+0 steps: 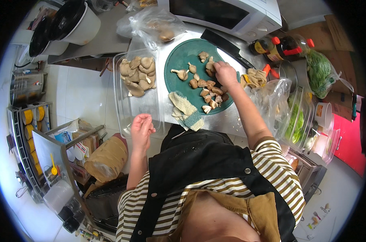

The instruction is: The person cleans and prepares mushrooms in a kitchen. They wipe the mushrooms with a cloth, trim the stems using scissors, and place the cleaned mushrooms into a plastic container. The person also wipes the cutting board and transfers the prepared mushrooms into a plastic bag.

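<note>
My right hand (225,74) reaches over a round green cutting board (177,51), its fingertips gripping an oyster mushroom (210,67). Smaller oyster mushroom pieces (180,74) lie to the left of it. Nearer to me on the board is a heap of cut brown shiitake pieces (211,93). My left hand (143,128) hovers over the near end of a clear plastic container (118,99); its fingers are curled together and I see nothing in them. Oyster mushrooms (139,75) fill the far part of that container.
A cleaver (228,47) lies along the board's far right edge. A knitted cloth (187,113) overlaps its near edge. Behind stands a microwave (222,15); a plastic bag of mushrooms (158,25) is beside it. Sauce bottles (279,50) and a crumpled plastic bag (273,99) are at right.
</note>
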{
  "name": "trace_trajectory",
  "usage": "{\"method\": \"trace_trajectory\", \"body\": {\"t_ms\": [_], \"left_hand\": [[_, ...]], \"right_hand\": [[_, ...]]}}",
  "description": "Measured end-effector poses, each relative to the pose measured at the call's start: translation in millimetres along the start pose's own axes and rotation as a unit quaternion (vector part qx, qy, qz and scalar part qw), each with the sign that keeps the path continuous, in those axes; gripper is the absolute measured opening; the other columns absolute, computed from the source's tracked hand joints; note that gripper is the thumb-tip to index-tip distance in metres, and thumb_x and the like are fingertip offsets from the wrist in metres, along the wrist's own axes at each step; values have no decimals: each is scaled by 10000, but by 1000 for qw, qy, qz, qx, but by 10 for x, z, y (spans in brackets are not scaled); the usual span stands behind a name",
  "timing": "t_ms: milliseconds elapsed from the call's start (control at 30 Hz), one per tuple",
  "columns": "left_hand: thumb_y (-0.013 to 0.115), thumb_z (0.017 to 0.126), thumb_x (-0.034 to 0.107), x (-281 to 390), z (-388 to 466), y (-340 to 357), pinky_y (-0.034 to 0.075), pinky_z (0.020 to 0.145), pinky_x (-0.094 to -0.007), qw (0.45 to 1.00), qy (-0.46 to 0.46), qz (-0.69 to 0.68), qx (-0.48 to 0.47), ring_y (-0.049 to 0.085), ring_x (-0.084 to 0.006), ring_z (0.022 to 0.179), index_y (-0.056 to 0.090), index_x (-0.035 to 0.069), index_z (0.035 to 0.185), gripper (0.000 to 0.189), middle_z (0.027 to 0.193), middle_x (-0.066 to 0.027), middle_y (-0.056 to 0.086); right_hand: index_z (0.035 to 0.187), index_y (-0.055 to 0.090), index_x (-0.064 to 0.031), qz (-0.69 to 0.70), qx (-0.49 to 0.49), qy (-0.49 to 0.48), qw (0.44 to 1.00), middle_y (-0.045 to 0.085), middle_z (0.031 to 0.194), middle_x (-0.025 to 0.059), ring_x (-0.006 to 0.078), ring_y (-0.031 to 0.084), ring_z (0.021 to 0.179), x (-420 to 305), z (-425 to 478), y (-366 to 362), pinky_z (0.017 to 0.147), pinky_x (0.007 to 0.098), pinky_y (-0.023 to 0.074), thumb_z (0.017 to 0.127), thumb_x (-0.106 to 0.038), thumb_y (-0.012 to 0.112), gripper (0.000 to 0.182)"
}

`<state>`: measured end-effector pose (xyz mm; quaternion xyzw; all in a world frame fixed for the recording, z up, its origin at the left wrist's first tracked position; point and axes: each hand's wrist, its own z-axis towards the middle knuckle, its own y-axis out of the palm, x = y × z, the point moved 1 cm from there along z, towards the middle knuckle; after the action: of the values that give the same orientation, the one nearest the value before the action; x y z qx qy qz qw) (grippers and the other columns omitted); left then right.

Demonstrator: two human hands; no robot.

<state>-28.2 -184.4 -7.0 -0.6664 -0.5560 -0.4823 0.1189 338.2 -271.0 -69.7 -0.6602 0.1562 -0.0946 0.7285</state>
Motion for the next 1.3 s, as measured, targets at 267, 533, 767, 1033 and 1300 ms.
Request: {"method": "trace_trajectory", "body": {"t_ms": [267, 533, 767, 1033, 1300], "left_hand": [[328, 911, 303, 63, 56, 487, 381, 930, -420, 930, -161, -291, -157, 449, -323, 1111, 361, 2, 1256, 459, 1222, -178, 441], [304, 914, 327, -72, 208, 1081, 272, 1020, -441, 898, -231, -289, -238, 307, -329, 1242, 304, 10, 1312, 509, 1350, -188, 307], [314, 917, 385, -639, 347, 1747, 222, 1030, -416, 890, -322, -69, -314, 265, -230, 1279, 303, 48, 1330, 533, 1384, -114, 291], [369, 903, 355, -1170, 420, 2518, 65, 1042, -479, 850, -195, 177, -457, 112, -206, 1328, 476, 105, 1229, 424, 1376, -61, 311], [400, 921, 297, -610, 429, 2061, 507, 772, -371, 817, -378, -48, -433, 583, -253, 951, 406, 1, 1226, 425, 1099, -146, 543]], "right_hand": [[952, 626, -90, 234, 43, 238, 941, 632, 860, 146, 312, 609, 770, 32, 48, -8, 704, 373, 487, 748, -220, 531, 261], [901, 581, 8, 637, 88, 341, 685, 554, 639, 17, 87, 503, 532, 59, -440, -659, 481, 213, 386, 768, -104, 579, 173], [849, 569, -3, 663, 222, 374, 609, 520, 617, -8, 58, 465, 504, 192, -1452, -1398, 441, 189, 342, 772, -46, 562, 88], [911, 566, 0, 589, 267, 434, 627, 567, 686, 30, 86, 523, 536, 133, -2236, -1349, 461, 191, 395, 784, -15, 570, 127], [991, 574, -22, 337, 233, 101, 906, 579, 1015, 134, 255, 590, 874, -415, -1826, -1190, 737, 300, 490, 681, 72, 522, 328]]}}
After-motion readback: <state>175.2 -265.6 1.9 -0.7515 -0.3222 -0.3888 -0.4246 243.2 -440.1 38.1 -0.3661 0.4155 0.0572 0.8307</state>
